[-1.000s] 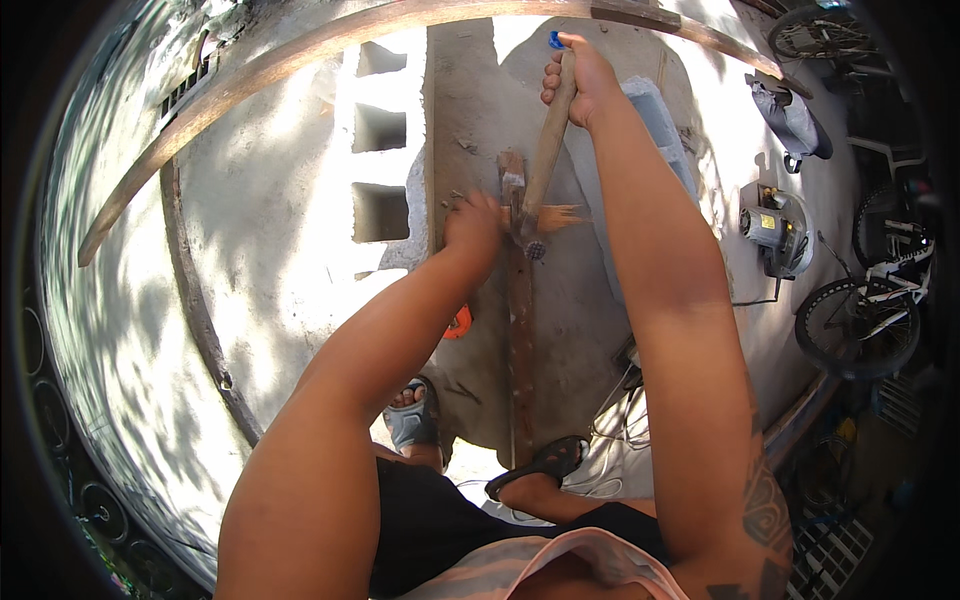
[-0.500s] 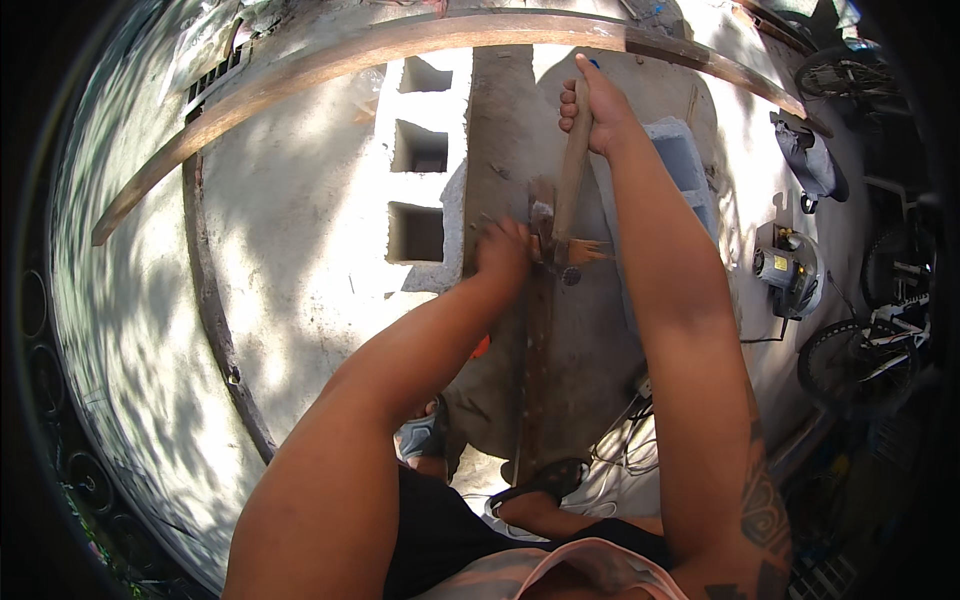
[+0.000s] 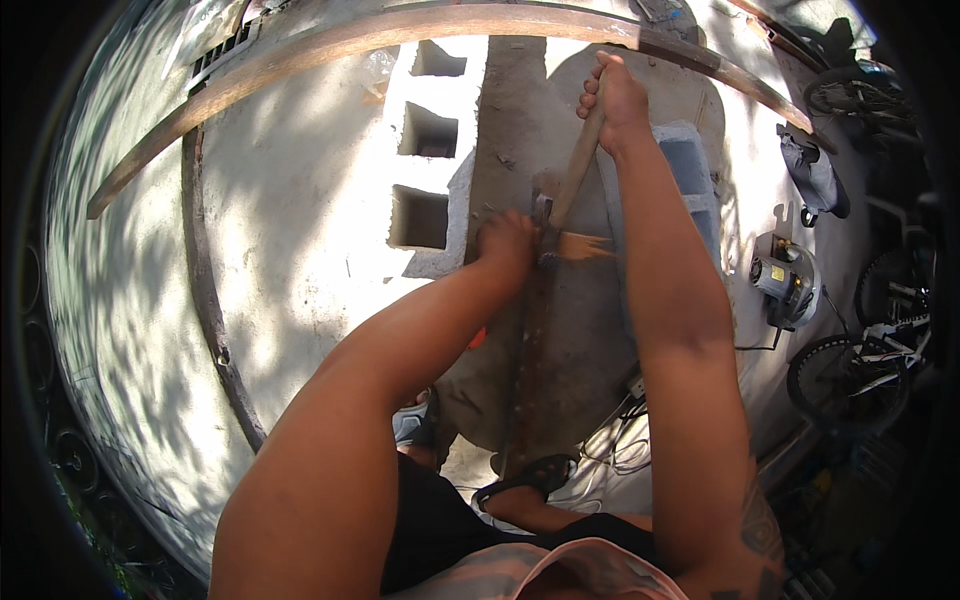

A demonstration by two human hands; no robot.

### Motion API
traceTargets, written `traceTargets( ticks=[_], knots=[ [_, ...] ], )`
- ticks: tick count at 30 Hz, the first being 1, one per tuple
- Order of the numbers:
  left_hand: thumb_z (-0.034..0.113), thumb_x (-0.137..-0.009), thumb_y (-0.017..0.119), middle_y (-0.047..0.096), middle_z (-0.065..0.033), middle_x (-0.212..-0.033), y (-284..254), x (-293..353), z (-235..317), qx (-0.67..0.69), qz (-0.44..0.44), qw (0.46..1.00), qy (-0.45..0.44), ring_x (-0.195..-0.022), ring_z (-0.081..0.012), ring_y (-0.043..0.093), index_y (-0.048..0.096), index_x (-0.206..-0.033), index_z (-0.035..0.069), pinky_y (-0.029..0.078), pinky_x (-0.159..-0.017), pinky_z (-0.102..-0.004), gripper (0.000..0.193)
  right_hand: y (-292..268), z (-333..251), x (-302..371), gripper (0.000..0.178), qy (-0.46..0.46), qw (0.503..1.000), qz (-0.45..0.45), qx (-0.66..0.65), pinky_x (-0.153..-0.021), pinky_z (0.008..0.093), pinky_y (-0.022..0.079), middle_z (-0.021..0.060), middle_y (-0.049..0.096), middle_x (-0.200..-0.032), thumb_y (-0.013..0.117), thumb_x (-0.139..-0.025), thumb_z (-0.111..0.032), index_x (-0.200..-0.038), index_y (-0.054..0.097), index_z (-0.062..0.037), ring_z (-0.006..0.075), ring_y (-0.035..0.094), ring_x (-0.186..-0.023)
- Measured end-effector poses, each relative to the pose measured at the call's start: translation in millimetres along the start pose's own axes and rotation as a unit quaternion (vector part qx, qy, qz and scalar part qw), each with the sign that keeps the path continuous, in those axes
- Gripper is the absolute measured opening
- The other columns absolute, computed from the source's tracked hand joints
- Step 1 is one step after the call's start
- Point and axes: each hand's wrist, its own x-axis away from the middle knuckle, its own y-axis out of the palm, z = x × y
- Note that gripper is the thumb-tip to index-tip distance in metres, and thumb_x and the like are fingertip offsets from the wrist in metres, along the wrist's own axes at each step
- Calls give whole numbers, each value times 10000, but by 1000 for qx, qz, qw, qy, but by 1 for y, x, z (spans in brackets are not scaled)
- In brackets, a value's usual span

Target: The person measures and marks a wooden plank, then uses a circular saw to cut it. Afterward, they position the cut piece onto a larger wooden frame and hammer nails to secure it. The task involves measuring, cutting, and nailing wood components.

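Note:
My right hand (image 3: pixel 618 100) is wrapped round the far end of a hammer's wooden handle (image 3: pixel 583 160). The hammer's metal head (image 3: pixel 545 232) lies low, right beside my left hand (image 3: pixel 506 238). My left fingers are curled down, and whatever they grip is hidden under them. From beneath the hammer head, a piece of wood with a pale splintered end (image 3: pixel 583 247) sticks out to the right. Below it a long dark bar or board (image 3: pixel 528 350) runs toward my feet; its material is hard to make out in the shade.
A hollow concrete block (image 3: pixel 458 205) stands left of my left hand; another block (image 3: pixel 685 165) is partly behind my right forearm. A long timber (image 3: pixel 350 42) crosses the far side. To the right are a circular saw (image 3: pixel 788 283), a cable (image 3: pixel 612 440) and a bicycle (image 3: pixel 850 370).
The hammer head has come closer to my left hand, and its handle leans further right. My right hand has shifted slightly right. The whole view has moved a little.

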Motion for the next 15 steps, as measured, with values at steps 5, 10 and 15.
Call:
traceTargets(
  ticks=[5,10,15],
  knots=[
    [291,-1038,559,632,-178,-1092,-11,-4,3,-22,-19,999,35,-905,-313,675,648,-1109,18,591,-724,-398,295,-8,-7,9,251,-23,1000,-4,-4,-496,349,438,32,530,-680,658,-958,-318,-917,536,-102,162,513,-522],
    [232,-997,593,630,-203,-1074,-16,-6,2,-23,-23,998,53,-882,-307,695,632,-1064,6,600,-717,-395,239,-17,-15,25,223,-33,999,-26,-28,-531,354,438,26,525,-691,654,-946,-306,-899,533,-124,158,509,-552],
    [139,-915,648,618,-217,-1037,-18,-2,-6,38,12,997,72,-854,-345,715,583,-1043,-1,608,-704,-410,200,-5,-24,33,187,5,999,33,-2,-522,358,436,14,527,-688,629,-950,-285,-879,545,-134,154,513,-551]
  ],
)
